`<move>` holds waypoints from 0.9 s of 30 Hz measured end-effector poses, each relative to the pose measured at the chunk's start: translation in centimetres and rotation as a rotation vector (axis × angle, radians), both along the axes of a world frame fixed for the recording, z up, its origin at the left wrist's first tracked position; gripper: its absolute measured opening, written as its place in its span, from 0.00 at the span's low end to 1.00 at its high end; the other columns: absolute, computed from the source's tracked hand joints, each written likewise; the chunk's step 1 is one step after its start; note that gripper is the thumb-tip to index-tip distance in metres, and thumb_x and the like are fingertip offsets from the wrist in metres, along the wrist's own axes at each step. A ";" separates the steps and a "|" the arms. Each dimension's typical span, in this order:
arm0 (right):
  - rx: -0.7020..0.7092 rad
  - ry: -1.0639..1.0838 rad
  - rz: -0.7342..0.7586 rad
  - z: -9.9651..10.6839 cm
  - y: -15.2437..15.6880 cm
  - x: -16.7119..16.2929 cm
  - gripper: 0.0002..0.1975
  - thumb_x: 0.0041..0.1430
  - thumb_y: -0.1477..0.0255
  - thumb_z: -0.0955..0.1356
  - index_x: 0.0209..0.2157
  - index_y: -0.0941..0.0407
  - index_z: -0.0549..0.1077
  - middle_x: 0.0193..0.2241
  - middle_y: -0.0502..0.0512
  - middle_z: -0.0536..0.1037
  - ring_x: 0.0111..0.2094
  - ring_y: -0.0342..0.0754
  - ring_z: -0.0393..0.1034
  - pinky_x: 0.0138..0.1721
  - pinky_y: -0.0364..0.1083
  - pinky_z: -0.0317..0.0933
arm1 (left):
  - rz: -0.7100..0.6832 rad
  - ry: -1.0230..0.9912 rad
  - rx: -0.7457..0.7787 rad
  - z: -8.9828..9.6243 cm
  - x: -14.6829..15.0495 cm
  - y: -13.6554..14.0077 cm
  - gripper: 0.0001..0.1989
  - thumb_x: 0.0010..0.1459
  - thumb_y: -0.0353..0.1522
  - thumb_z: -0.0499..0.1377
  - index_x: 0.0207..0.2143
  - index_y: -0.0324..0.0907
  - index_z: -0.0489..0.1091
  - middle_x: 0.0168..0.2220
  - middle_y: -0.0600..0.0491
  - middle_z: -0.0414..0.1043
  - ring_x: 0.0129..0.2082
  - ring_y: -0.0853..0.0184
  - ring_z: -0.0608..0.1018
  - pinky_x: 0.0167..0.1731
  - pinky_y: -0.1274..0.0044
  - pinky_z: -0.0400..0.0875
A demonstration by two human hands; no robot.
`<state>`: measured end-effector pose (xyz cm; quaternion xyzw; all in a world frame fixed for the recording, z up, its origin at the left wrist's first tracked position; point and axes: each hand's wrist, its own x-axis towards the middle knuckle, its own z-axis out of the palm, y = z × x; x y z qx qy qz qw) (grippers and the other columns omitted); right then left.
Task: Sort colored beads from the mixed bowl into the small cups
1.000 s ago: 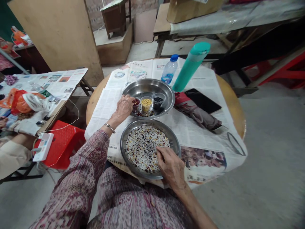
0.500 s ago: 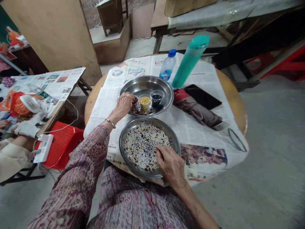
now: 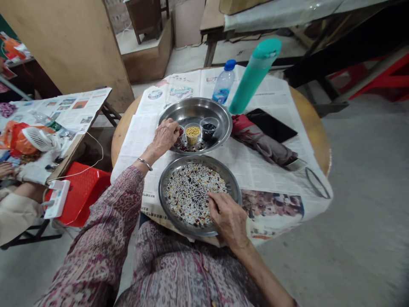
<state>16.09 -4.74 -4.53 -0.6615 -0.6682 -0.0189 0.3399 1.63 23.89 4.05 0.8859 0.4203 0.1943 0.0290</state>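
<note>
My left hand [image 3: 165,137] is at a small clear cup of red beans [image 3: 180,133], its fingers drawn together over the cup's left side; anything in the fingertips is hidden. Beside that cup are a cup of yellow beans [image 3: 193,133] and a cup of black beans [image 3: 208,130]. All three stand in the far steel basin [image 3: 220,111], with loose beans at its near side. Over the right part of the near steel dish [image 3: 234,187], my right hand [image 3: 228,217] has its fingers curled together at the mixed white grains and beans [image 3: 191,192]. What they pinch is too small to make out.
Newspaper [image 3: 134,132] covers the round table. Behind the basin stand a blue-capped bottle [image 3: 223,83] and a tall teal bottle [image 3: 255,76]. A folded umbrella [image 3: 262,143] and a dark phone-like slab [image 3: 271,125] lie right. Another person's hand [image 3: 5,169] is at far left.
The view has shifted slightly, so the table appears a little higher. Both hands keep nearly the same places, the left at the red-bean cup and the right over the grain dish.
</note>
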 end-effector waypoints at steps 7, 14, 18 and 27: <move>-0.009 0.020 -0.001 0.3 0.1 -0.1 0.09 0.65 0.78 0.64 0.40 0.57 0.76 0.34 0.54 0.80 0.36 0.48 0.74 0.40 0.45 0.63 | -0.226 -0.143 -0.087 1.8 -0.1 -5.7 0.04 0.63 0.25 0.56 0.36 0.38 0.71 0.34 0.52 0.74 0.34 0.70 0.75 0.41 0.73 0.73; -0.014 0.016 -0.006 0.6 0.1 -0.1 0.09 0.64 0.78 0.64 0.40 0.57 0.76 0.34 0.54 0.80 0.36 0.48 0.73 0.39 0.45 0.63 | -0.632 0.329 -0.264 -1.2 -1.2 -18.6 0.05 0.64 0.30 0.57 0.36 0.40 0.72 0.39 0.49 0.73 0.41 0.64 0.75 0.42 0.73 0.73; -0.022 0.017 -0.008 0.4 0.1 -0.1 0.09 0.64 0.78 0.64 0.41 0.57 0.76 0.35 0.54 0.80 0.37 0.48 0.73 0.40 0.45 0.63 | -0.551 0.489 -0.278 -2.6 -2.2 -19.9 0.03 0.62 0.30 0.59 0.37 0.40 0.72 0.44 0.47 0.70 0.46 0.60 0.73 0.45 0.70 0.73; -0.033 0.061 -0.008 0.2 0.1 -0.2 0.10 0.64 0.76 0.63 0.39 0.55 0.76 0.35 0.55 0.81 0.36 0.48 0.73 0.39 0.45 0.63 | -0.159 0.214 -0.269 -2.6 -3.2 -15.2 0.24 0.59 0.34 0.65 0.56 0.40 0.65 0.54 0.42 0.62 0.54 0.55 0.68 0.54 0.64 0.71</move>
